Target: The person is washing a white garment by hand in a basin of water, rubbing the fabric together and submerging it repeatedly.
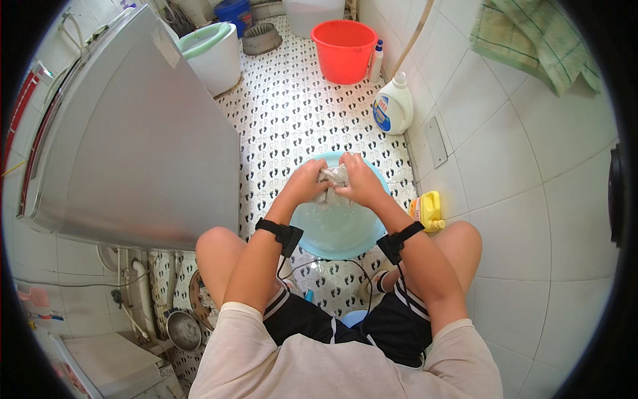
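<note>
Between my knees stands a light blue basin (305, 247) of cloudy, sudsy water (335, 226). Over its far half, both hands grip a wet white cloth (337, 175), bunched up between them. My left hand (307, 181) has its fingers curled round the cloth's left side. On the other side, my right hand (362, 179) is closed on it with the knuckles upward. The cloth's lower part hangs toward the water; whether it dips in, I cannot tell. A black strap with a cable sits on each forearm.
A yellow bottle (430, 210) stands right of the basin. Farther along the tiled wall are a white detergent jug (394, 106), a slim white bottle (376, 61) and a red bucket (343, 53). A large grey appliance (146, 133) fills the left side, with a toilet (219, 63) beyond it.
</note>
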Available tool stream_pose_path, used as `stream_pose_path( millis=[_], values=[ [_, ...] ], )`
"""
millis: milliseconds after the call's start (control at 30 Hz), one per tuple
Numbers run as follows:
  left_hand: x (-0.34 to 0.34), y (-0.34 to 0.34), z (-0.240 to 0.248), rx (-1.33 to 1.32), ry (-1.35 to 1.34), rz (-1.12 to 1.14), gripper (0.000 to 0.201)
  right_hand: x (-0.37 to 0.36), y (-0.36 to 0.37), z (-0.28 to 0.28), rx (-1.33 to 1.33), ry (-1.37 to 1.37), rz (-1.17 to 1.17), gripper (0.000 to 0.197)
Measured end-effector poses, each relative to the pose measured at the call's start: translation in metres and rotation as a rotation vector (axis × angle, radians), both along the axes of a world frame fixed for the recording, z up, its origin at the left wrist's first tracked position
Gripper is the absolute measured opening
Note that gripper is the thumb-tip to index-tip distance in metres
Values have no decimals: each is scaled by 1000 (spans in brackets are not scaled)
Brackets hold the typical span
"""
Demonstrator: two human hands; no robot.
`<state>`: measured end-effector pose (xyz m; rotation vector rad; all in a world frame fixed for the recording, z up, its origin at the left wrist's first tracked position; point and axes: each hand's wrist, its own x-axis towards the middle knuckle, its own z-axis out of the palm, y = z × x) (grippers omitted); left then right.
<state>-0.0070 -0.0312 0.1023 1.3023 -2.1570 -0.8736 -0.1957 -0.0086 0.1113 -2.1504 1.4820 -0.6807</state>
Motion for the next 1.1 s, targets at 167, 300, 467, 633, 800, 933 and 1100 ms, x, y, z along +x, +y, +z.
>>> stream_pose_path(
  millis=[167,300,467,633,800,933,1100],
  values=[
    [1,-1,-53,29,-33,14,27,-1,4,-47,3,-50,-65,55],
    [2,-3,-78,57,-55,61,23,-8,4,-78,46,-14,9,58],
    [4,-1,-87,125,-204,-45,26,-18,4,-101,367,187,220,64],
    [-3,12,-101,120,-391,-8,86,-11,17,-106,122,328,56,97],
    [-15,22,-129,367,-498,-95,142,-9,20,-120,271,428,-1,128],
    [-18,22,-141,413,-445,-85,137,-3,13,-127,335,397,53,127],
    [-28,18,-164,328,-532,-12,109,1,2,-145,324,386,80,114]
  ],
)
